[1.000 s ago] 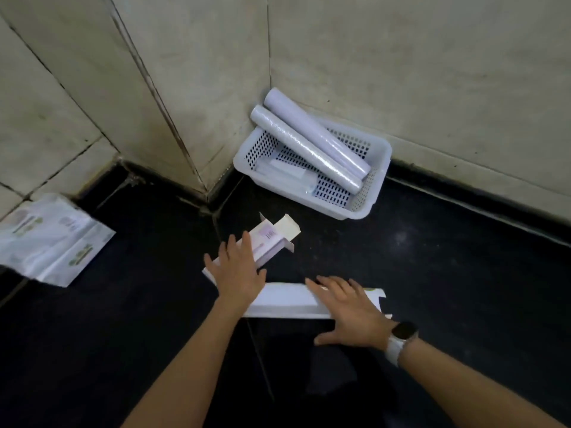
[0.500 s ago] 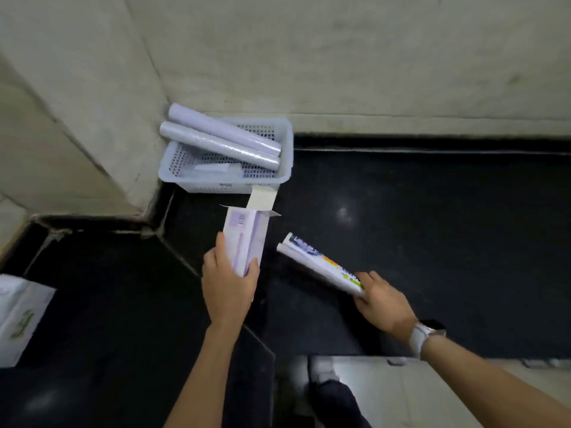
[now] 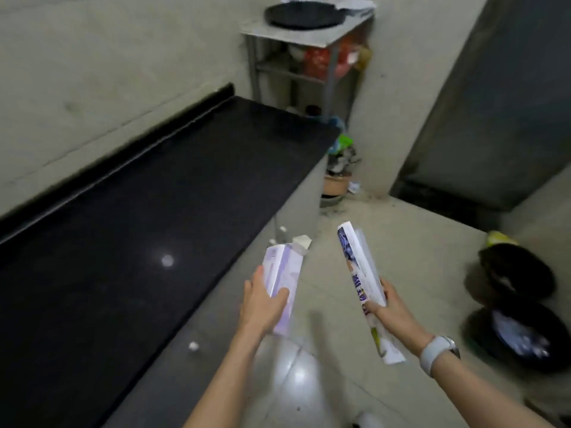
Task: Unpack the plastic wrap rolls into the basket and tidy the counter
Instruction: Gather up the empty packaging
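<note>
Left hand point(image 3: 262, 301) clasping opened lilac cardboard carton point(image 3: 282, 282), right hand point(image 3: 392, 310) gripping long white printed box point(image 3: 363, 288); both off black stone counter point(image 3: 139, 227), probably bound for dark bins point(image 3: 516, 335). Basket unseen.

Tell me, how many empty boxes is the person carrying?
2. A pale purple box with its top flap open is in the left hand; a flattened white printed box is in the right hand. None other shows.
</note>
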Demonstrator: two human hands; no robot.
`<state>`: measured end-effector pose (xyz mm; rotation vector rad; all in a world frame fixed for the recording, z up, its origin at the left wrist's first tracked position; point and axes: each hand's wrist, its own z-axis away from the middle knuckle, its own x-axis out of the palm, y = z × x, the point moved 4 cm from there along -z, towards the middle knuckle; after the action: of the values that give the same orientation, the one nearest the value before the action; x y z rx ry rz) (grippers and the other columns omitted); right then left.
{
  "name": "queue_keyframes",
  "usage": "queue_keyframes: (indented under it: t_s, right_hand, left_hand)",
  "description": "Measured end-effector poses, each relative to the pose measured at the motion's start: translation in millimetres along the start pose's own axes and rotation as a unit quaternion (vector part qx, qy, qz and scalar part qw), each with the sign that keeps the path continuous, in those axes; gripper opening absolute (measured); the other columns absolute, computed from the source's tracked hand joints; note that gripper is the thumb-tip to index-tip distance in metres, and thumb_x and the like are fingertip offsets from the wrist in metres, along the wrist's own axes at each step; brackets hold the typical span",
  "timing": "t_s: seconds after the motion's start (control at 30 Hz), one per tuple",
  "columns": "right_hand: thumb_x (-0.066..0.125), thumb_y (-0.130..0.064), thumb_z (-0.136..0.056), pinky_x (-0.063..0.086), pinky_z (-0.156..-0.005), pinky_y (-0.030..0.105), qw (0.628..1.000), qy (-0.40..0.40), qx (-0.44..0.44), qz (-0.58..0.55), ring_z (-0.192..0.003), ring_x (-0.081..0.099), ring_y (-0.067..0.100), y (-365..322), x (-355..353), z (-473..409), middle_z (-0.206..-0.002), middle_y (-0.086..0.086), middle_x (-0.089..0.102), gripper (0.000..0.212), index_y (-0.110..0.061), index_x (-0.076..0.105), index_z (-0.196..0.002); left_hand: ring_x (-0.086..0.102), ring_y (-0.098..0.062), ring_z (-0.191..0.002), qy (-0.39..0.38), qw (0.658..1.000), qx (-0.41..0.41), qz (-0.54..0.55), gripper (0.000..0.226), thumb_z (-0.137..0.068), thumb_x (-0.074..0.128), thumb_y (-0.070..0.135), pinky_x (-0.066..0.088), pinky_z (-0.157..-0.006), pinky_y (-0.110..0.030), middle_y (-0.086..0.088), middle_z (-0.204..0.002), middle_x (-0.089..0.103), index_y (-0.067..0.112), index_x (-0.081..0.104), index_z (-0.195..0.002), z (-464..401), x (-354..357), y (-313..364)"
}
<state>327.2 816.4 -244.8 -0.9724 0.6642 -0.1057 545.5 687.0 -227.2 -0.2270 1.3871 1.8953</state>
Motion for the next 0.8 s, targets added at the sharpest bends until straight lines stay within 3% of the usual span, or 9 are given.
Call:
queue_keyframes:
  t_s: [0.07,0.17,0.27,0.33,0.4,0.43,0.57,0.7,0.8]
  right_hand:
    - [0.058,0.003,-0.078,0.041,-0.073,0.02,0.997,0.047,0.048,-0.042,-0.096,0.051,0.022,55.0,-69.0,3.5,-0.112,0.008,0.051,0.055,-0.01,0.037,-0.127]
    - [0.057,0.002,-0.078,0.043,-0.089,0.033,0.98,0.112,0.131,-0.101,-0.107,0.052,0.029,146.1,-157.3,26.2,-0.123,0.016,0.053,0.052,-0.011,0.04,-0.125]
    - [0.055,0.001,-0.078,0.043,-0.097,0.042,0.94,0.173,0.244,-0.164,-0.114,0.051,0.033,227.0,-218.5,59.4,-0.129,0.018,0.05,0.057,-0.01,0.038,-0.132]
    - [0.054,0.003,-0.078,0.051,-0.081,0.03,0.913,0.216,0.281,-0.202,-0.097,0.059,0.028,268.2,-247.7,73.3,-0.114,0.014,0.059,0.052,-0.01,0.044,-0.128]
    - [0.054,0.002,-0.08,0.048,-0.055,0.013,0.882,0.248,0.312,-0.252,-0.077,0.058,0.015,301.7,-269.5,78.5,-0.098,0.004,0.06,0.049,-0.011,0.045,-0.126]
    - [0.055,0.0,-0.082,0.047,-0.052,0.011,0.864,0.262,0.327,-0.28,-0.075,0.057,0.013,316.2,-278.7,77.9,-0.101,0.005,0.058,0.051,-0.012,0.042,-0.13]
    - [0.059,-0.009,-0.084,0.047,-0.083,0.036,0.801,0.298,0.368,-0.367,-0.107,0.055,0.031,361.6,-312.7,51.4,-0.138,0.015,0.044,0.067,-0.012,0.023,-0.141]
    - [0.059,-0.012,-0.085,0.049,-0.083,0.039,0.774,0.297,0.367,-0.421,-0.105,0.057,0.032,400.5,-357.7,-20.0,-0.139,0.016,0.043,0.068,-0.014,0.021,-0.142]
    - [0.06,-0.015,-0.085,0.051,-0.081,0.04,0.75,0.298,0.385,-0.447,-0.101,0.059,0.032,443.0,-395.7,-91.4,-0.136,0.015,0.046,0.066,-0.013,0.025,-0.141]
  left_hand:
    - [0.049,-0.03,-0.116,-0.083,0.996,0.026,-0.006,0.058,-0.08,0.054,0.022,0.04,-0.087,-0.03,-0.012,-0.132,0.049,0.014,0.037,-0.135,-5.6,83.5,50.2]
    - [0.054,-0.033,-0.112,-0.235,0.971,0.041,-0.013,0.062,-0.071,0.052,0.029,0.046,-0.095,-0.04,-0.017,-0.126,0.054,0.008,0.042,-0.128,4.1,213.5,113.4]
    - [0.058,-0.027,-0.095,-0.353,0.936,-0.002,0.01,0.055,-0.08,0.055,0.02,0.05,-0.074,-0.032,-0.016,-0.12,0.056,0.004,0.039,-0.13,26.7,322.4,154.9]
    - [0.057,-0.024,-0.086,-0.389,0.921,-0.03,0.017,0.046,-0.086,0.053,0.013,0.045,-0.06,-0.027,-0.018,-0.12,0.057,0.003,0.041,-0.129,37.1,381.9,171.2]
    - [0.057,-0.025,-0.086,-0.414,0.909,-0.047,0.016,0.039,-0.087,0.056,0.015,0.045,-0.062,-0.027,-0.018,-0.116,0.058,0.005,0.046,-0.124,43.2,433.6,187.9]
    - [0.057,-0.025,-0.084,-0.428,0.902,-0.055,0.017,0.035,-0.087,0.058,0.015,0.045,-0.062,-0.028,-0.017,-0.109,0.059,0.005,0.049,-0.119,44.9,456.5,197.4]
    - [0.055,-0.021,-0.066,-0.493,0.864,-0.101,0.011,0.012,-0.089,0.054,0.017,0.042,-0.058,-0.027,-0.013,-0.082,0.06,0.006,0.059,-0.091,34.8,544.3,236.6]
    - [0.056,-0.022,-0.066,-0.529,0.838,-0.123,-0.051,0.011,-0.088,0.049,0.02,0.044,-0.059,-0.028,-0.011,-0.078,0.058,0.01,0.054,-0.09,-6.0,638.8,267.5]
    - [0.056,-0.022,-0.065,-0.523,0.838,-0.128,-0.09,0.01,-0.085,0.047,0.017,0.043,-0.057,-0.027,-0.01,-0.076,0.057,0.01,0.053,-0.089,-46.4,717.4,283.9]
